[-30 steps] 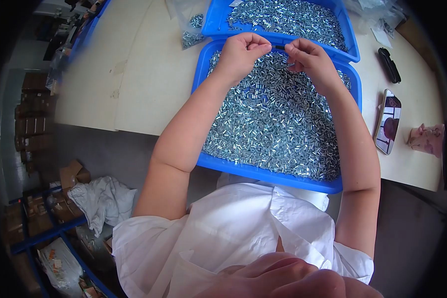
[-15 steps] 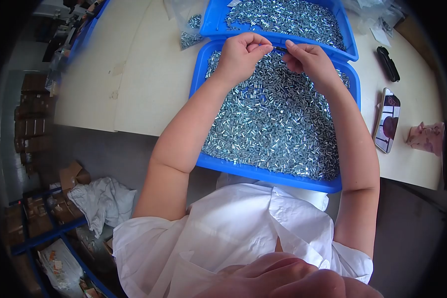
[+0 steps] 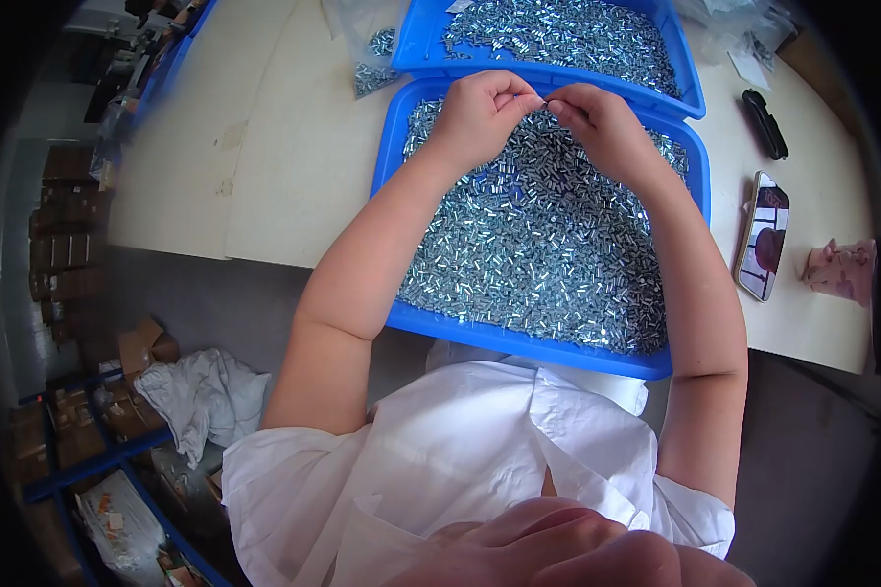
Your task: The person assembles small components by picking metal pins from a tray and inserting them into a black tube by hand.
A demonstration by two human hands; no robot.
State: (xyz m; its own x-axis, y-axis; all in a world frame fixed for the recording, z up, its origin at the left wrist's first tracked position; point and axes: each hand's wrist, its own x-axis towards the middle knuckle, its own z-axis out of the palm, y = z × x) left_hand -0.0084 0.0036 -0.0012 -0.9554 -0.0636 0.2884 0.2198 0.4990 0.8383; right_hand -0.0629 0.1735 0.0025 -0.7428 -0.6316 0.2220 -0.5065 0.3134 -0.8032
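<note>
A blue tray (image 3: 519, 344) full of small silvery metal pins (image 3: 548, 245) lies in front of me on the table. Over its far part my left hand (image 3: 485, 117) and my right hand (image 3: 602, 127) meet, their fingertips almost touching. The fingers of each hand are pinched together. Whatever they hold between them is too small and too hidden to name. Just beyond, a second blue tray (image 3: 416, 44) bears more of the same metal pieces.
Right of the trays are a black case (image 3: 765, 125), a phone (image 3: 764, 235) and a pink patterned cup (image 3: 840, 271). A clear bag of metal pieces (image 3: 374, 73) sits left of the far tray. Boxes (image 3: 69, 235) stand at far left.
My two hands have come closer together, the right one moving left and turning inward. The small dark item seen between the fingertips before is now mostly hidden.
</note>
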